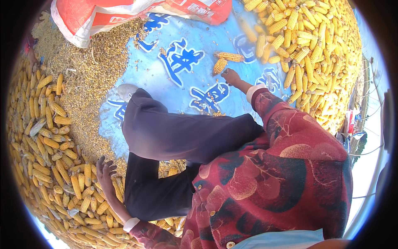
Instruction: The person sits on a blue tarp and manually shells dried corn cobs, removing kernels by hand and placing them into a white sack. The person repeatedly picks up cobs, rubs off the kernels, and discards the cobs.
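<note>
My right hand (231, 78) reaches out over the blue printed sheet (143, 76), its fingers curled. Just beyond the fingertips lies a corn cob (219, 65), with another corn cob (231, 57) beside it. What the curled fingers hold, if anything, is hidden. On the left, my left hand (107, 170) has its fingers spread and nothing in them. It is over the edge of a heap of yellow corn cobs (76, 186), near the loose kernels.
A big pile of corn cobs (309, 45) rises at the right; a blurred cob (248, 31) shows at its edge. Loose kernels (95, 83) spread over the sheet's left part. A red and white sack (137, 10) lies at the top. Another person's hand (32, 58) shows at far left.
</note>
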Action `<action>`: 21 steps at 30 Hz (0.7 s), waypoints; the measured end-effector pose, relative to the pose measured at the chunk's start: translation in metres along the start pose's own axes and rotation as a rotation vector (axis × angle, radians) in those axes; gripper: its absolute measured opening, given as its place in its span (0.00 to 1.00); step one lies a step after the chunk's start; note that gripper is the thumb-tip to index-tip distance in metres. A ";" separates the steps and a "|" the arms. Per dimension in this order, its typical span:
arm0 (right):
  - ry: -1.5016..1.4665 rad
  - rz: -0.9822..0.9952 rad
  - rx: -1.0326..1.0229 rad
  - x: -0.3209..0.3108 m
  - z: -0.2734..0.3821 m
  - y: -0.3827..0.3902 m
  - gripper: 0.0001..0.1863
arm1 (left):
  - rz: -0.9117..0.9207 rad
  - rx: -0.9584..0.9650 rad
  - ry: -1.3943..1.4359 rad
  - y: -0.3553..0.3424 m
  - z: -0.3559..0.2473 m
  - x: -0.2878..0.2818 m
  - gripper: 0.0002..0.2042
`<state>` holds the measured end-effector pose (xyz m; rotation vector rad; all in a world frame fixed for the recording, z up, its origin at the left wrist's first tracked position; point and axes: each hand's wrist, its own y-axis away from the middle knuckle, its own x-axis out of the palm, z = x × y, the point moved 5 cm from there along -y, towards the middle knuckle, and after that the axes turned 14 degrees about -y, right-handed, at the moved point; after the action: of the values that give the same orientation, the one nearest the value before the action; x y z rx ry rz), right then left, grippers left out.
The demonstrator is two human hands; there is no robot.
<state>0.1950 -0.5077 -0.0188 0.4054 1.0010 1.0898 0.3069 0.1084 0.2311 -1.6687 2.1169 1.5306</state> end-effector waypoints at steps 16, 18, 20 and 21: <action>0.034 -0.392 -0.144 -0.091 0.009 -0.066 0.32 | 0.016 -0.127 -0.033 -0.011 0.011 0.002 0.22; -0.694 -0.280 -0.259 -0.147 0.010 -0.080 0.27 | 0.024 -0.127 -0.029 -0.011 0.011 0.002 0.23; 0.156 -0.548 -0.398 -0.162 0.023 -0.087 0.30 | 0.032 -0.141 -0.045 -0.010 0.012 0.002 0.23; 0.390 -0.489 -0.407 -0.150 0.025 -0.092 0.31 | 0.028 -0.142 -0.023 -0.010 0.012 0.002 0.23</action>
<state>0.2498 -0.6754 -0.0004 -0.3829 1.1076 0.9041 0.3073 0.1161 0.2177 -1.6598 2.0739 1.7383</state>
